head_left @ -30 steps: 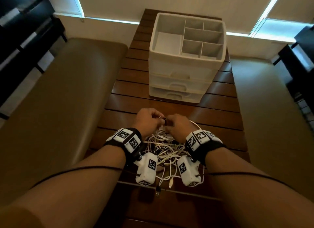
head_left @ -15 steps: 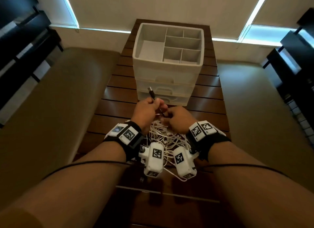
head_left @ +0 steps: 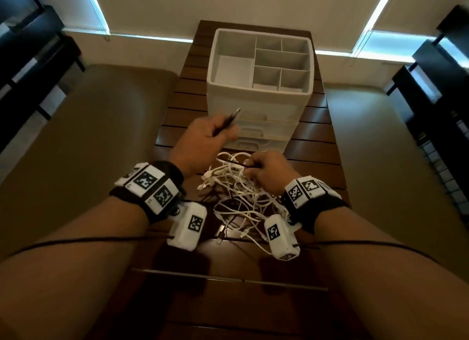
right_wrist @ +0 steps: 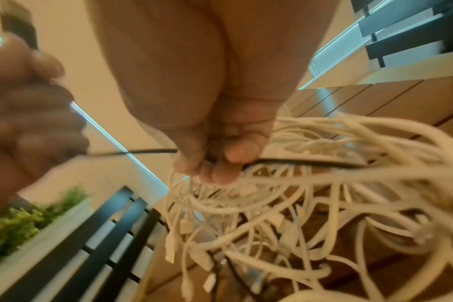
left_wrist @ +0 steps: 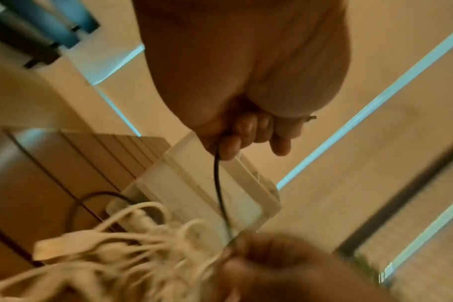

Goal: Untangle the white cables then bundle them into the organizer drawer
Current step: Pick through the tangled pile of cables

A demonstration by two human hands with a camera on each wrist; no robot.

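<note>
Left hand [head_left: 203, 139] has pulled up and away from my right since a moment ago, fingers curled round a black cable [left_wrist: 220, 183] with its plug poking out. Right hand [head_left: 266, 172] pinches that cable plus the white cables [head_left: 236, 195], tangled on the table [head_left: 317, 146] before the organizer [head_left: 258, 98].

The room is dim; cold bluish light leaks round the window blinds [head_left: 228, 7] at the far wall. The head view bends at its edges. Both wrist views are warm-toned and motion-blurred, with nearby cables smeared.
</note>
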